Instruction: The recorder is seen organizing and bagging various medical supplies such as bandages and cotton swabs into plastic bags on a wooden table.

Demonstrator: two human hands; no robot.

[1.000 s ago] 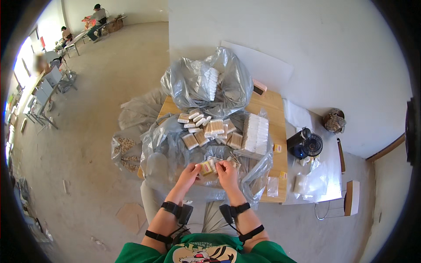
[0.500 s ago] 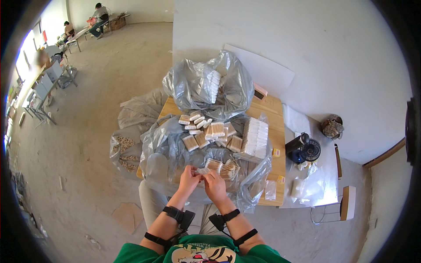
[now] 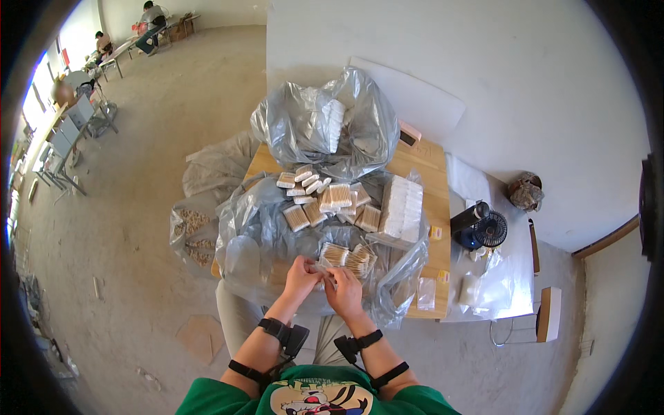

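My left hand (image 3: 301, 278) and my right hand (image 3: 344, 291) meet at the near edge of the table, fingers pinched together on a small clear plastic bag (image 3: 321, 267). The fingers partly cover the bag, and its contents cannot be made out. Just beyond my right hand lie loose bundles of wooden-stick cotton swabs (image 3: 360, 261) on grey plastic sheeting. Farther back sits a heap of packed cotton swab bundles (image 3: 336, 196). To its right stands a block of stacked white packs (image 3: 402, 209).
A large grey plastic bag (image 3: 277, 142) holding white packs stands at the table's back. Right of the wooden table (image 3: 434, 277), a side table carries a black fan (image 3: 490, 229) and a dark bottle (image 3: 470, 216). A clear bag of small pieces (image 3: 190, 225) lies at the left. Other people sit far left.
The whole view has shifted slightly. Both hands stay together on the small bag, with the right fingers moved a little over it.
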